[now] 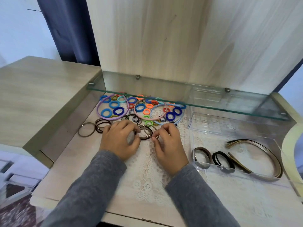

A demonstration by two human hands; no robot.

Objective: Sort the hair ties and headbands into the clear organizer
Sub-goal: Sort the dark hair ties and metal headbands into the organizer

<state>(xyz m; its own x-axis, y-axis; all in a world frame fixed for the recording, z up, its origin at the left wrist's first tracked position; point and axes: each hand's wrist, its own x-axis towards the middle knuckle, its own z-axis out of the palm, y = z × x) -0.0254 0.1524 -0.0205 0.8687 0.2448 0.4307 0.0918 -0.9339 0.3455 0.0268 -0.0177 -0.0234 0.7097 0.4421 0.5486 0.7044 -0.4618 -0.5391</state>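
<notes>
Pinching a bunch of brown ties (145, 132) from both sides, the left hand (118, 140) curls its fingers round the bunch's left edge, and the right hand (169, 145) nips the right edge between thumb and forefinger. The bunch sits low over a lace mat (147, 163) near the middle of the table (68, 161), between the two hands; whether it touches the mat cannot be told. Both sleeves are grey.

Just right of the right hand stands the organizer (213, 140), clear-walled and open on top. In its near part a dark brown tie (202, 155) leans by the left wall, a black tie (223, 159) lies just beside it, and gold headbands (268, 154) curve along the right side.

Beyond the hands a pile (141, 107) of blue, orange, green and red ties spreads under a glass shelf (180, 99). Three thin headbands lie through it: a purple band (98, 110) at the left, a pink band (134, 110) in the middle, and a blue band (179, 119) at the right. Left of the left hand lie a single brown ring (86, 131) and, just beside it, a brown stack (102, 124).

Behind the shelf rises a wood panel (164, 38), with a dark curtain (68, 30) to its left.
</notes>
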